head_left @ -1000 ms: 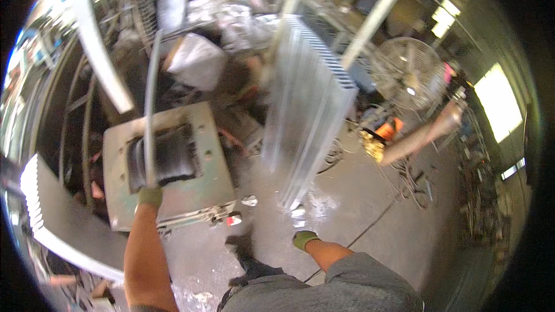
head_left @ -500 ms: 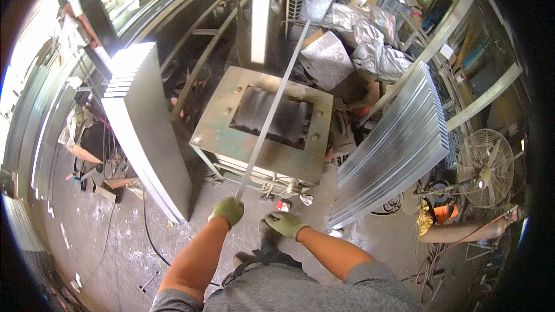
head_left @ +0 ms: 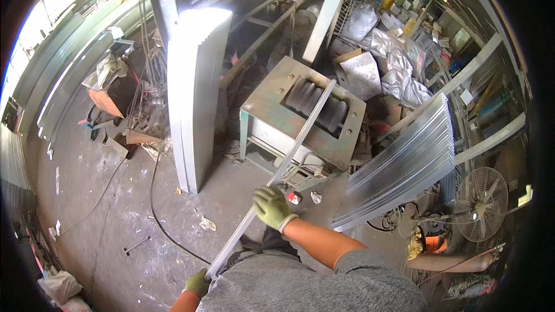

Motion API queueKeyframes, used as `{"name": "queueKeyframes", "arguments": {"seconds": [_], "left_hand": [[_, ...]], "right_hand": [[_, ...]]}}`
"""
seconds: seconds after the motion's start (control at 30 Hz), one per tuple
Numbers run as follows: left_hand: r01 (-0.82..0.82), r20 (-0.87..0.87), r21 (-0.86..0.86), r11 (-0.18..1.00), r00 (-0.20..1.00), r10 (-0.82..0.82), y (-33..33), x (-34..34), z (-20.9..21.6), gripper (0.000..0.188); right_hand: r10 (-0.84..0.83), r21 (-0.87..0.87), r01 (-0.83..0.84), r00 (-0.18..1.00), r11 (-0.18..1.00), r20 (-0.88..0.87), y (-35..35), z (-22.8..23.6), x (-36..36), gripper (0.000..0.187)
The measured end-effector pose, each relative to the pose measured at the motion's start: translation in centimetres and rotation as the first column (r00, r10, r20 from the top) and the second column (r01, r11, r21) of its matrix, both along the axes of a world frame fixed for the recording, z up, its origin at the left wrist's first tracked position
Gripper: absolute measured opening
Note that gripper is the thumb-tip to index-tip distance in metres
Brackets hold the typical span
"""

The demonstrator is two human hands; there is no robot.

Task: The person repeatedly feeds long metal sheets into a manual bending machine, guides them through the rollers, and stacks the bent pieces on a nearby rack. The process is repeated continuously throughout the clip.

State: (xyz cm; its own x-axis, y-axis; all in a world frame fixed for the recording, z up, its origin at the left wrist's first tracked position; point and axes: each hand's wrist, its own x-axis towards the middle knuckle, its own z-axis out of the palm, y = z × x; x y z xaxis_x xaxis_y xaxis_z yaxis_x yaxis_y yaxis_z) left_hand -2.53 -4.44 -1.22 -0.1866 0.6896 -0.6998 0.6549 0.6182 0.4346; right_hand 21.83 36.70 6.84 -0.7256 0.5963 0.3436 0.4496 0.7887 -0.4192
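Note:
A long, thin silver metal bar (head_left: 298,141) runs slantwise from beside my body up over the top of a greenish steel machine (head_left: 267,101). My left hand (head_left: 198,283), in a pale green glove, is closed on the bar's near end by my left hip. Farther along, my gloved right hand (head_left: 272,205) is closed around the bar, its back facing up. Dark ribbed rollers (head_left: 315,104) show in the rectangular opening of the machine's top. The far end of the bar lies over that opening; whether it touches the rollers I cannot tell.
To the left of the machine stands an upright stack of silver metal strips (head_left: 193,98). Another stack of strips (head_left: 410,156) leans on the right, near a caged fan (head_left: 481,203). A black cable (head_left: 154,202) crosses the floor, with scraps (head_left: 208,223) lying about.
My left hand has drawn the bar back toward my left hip. My right hand, free before, has taken hold of its middle. The view has turned left.

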Motion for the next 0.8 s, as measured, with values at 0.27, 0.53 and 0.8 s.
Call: {"name": "queueKeyframes", "arguments": {"seconds": [0.27,0.53,0.8], "left_hand": [[0.011,-0.020,0.087,0.996,1.000,-0.010,-12.3,-5.7,-7.5,0.047],[-0.168,0.198,0.310,0.936,0.974,0.110,1.1,-5.8,-6.9,0.051],[-0.246,0.144,0.307,0.919,0.967,0.211,23.4,3.4,6.8,0.040]], "right_hand": [[0.190,-0.041,-0.191,0.981,0.981,-0.026,-6.9,-0.4,-1.9,0.027],[-0.100,0.050,0.105,0.991,0.993,-0.090,0.7,-1.0,-1.3,0.017],[-0.353,0.072,0.354,0.935,0.932,-0.023,21.4,-0.6,1.7,0.017]]}}
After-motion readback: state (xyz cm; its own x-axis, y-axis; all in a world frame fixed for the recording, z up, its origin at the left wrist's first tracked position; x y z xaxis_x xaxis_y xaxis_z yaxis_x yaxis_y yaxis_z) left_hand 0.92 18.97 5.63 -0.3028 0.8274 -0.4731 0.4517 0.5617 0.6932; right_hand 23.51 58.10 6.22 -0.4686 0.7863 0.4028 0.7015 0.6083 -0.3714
